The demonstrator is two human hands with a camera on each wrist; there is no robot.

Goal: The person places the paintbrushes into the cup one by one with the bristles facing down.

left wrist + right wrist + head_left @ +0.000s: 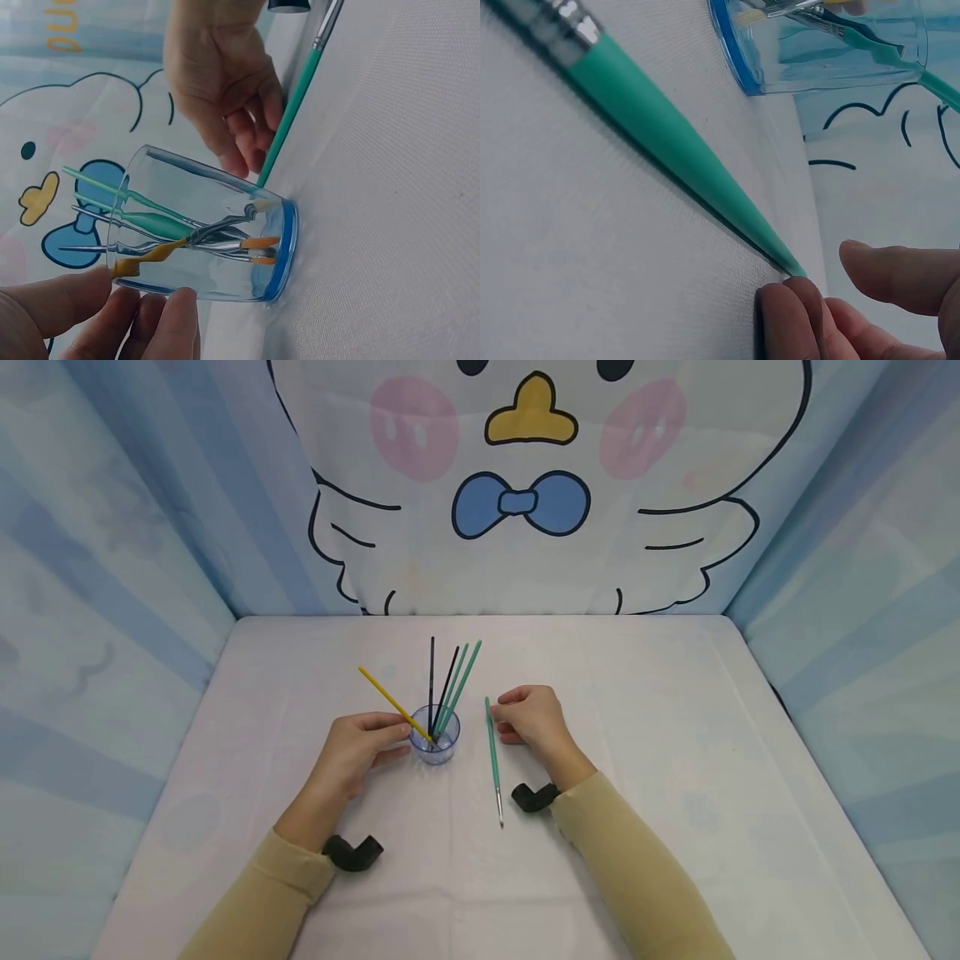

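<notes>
A clear plastic cup [435,752] with a blue base stands upright, holding several paintbrushes: a yellow brush [382,688] leaning left, plus dark and green ones with handles up. My left hand [358,745] holds the cup at its left side, thumb near the rim and fingers along the wall. To the right of the cup, a green paintbrush [492,747] lies on the table, its bristle end toward me. My right hand [534,717] is beside this brush's handle tip. In the right wrist view its fingers [787,319] touch or nearly touch the tip, and the thumb stands apart.
A pale cloth covers the table [645,693]. Behind it hangs a curtain [517,577] printed with a cartoon character, and patterned curtains flank both sides. Black camera mounts [354,853] sit at both wrists.
</notes>
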